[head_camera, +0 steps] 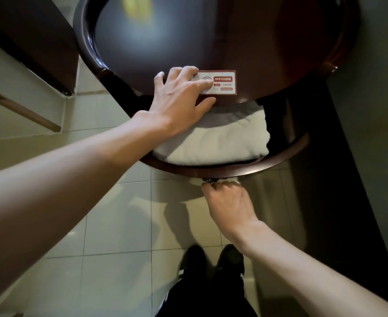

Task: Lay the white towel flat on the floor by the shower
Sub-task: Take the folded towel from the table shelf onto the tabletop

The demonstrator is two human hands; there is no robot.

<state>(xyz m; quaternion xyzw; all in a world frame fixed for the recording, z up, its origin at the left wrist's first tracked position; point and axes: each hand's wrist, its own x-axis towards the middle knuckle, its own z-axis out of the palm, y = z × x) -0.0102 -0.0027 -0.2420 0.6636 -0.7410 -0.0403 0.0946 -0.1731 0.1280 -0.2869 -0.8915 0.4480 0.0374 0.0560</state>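
**Q:** Left forearm filled the foreground, with black shoes [211,259] below. Where was the task's thing?

**A:** The white towel [213,140] lay folded on the lower shelf [279,161], partly under the round tabletop [165,42]. It was not yet on the floor [110,225], and no shower was in view.

**Q:** What could have gone wrong from this position?

**A:** Probably three things. Pulled out by one corner, the towel might have caught on the shelf rim and unfolded unevenly. It might then have dropped in a heap rather than flat. The pressing hand could also have slid the WiFi card [222,82] off the tabletop edge.

**Q:** How did the left hand [179,99] stand?

**A:** Its fingers [183,72] were spread wide and flat on the tabletop, with the tips over the card. It held nothing.

**Q:** And the right hand [229,202]?

**A:** It sat just under the shelf rim, with its fingers [207,186] curled narrowly at a white scrap. Whether they pinched it, or whether the scrap was part of the towel, could not be told.
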